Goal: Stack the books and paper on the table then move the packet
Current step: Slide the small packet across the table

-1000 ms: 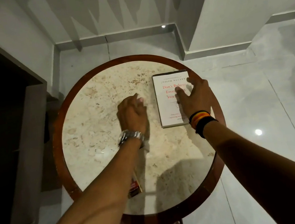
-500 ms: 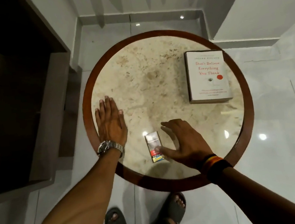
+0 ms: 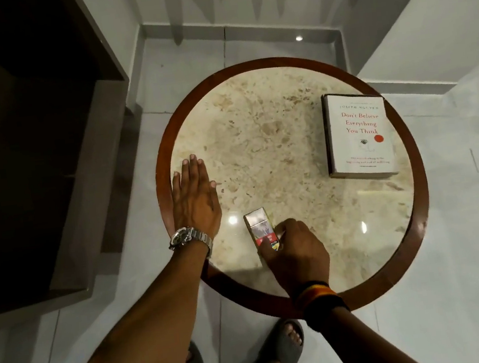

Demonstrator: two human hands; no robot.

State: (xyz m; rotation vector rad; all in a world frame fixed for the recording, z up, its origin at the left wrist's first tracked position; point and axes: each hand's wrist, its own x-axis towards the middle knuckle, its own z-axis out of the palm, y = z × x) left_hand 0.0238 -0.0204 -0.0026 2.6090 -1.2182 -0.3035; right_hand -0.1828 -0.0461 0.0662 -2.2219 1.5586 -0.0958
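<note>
A white book point(image 3: 358, 135) with red title lettering lies flat near the right edge of the round marble table point(image 3: 272, 135); what is under it I cannot tell. A small silver and red packet point(image 3: 260, 228) lies near the table's front edge. My right hand point(image 3: 295, 252) has its fingers and thumb closed on the packet's near end. My left hand point(image 3: 193, 197) rests flat, fingers together, on the table's left edge and holds nothing.
The table has a dark wooden rim point(image 3: 420, 211). A dark wooden cabinet point(image 3: 29, 151) stands close on the left. White tiled floor and a wall corner point(image 3: 344, 41) lie behind. My feet in grey sandals point(image 3: 284, 352) stand under the table's front edge.
My right hand left the book and came back to the packet, then closed on it. My left hand moved to the table's left edge and laid flat. The view has tilted down.
</note>
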